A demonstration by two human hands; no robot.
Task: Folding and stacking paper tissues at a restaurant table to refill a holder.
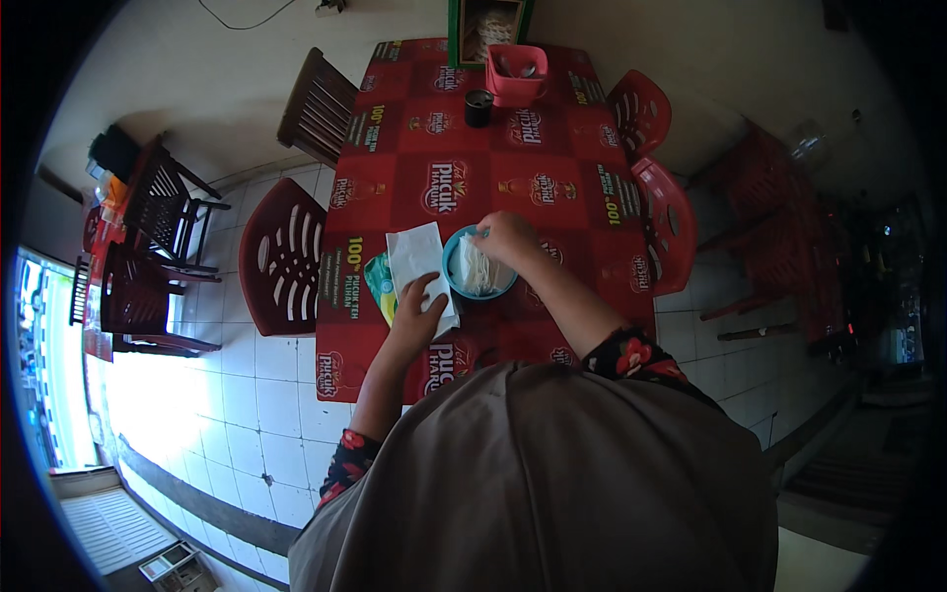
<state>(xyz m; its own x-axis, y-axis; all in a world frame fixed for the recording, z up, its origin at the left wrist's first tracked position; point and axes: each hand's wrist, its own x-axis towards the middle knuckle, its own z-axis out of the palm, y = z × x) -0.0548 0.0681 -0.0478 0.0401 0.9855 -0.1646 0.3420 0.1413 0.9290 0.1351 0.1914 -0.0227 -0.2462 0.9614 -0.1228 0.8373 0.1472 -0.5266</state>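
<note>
A round light-blue container [447, 275] stands on the red printed tablecloth [436, 185], with a stack of folded white paper napkins [477, 268] inside. My right hand [509, 237] reaches over its far right rim, fingertips at the napkins' upper edge; whether they pinch one is hard to see. Left of the container lie more white napkins [416, 251], on top of a green and yellow plastic pack [379, 285]. My left hand [420, 314] rests on these napkins with its fingers apart.
Farther back stand a black cup [479, 108], a pink plastic container [516, 89] with spoons, and a green-framed case [453, 37]. Red plastic chairs [275, 259] and a wooden chair [314, 103] flank the table.
</note>
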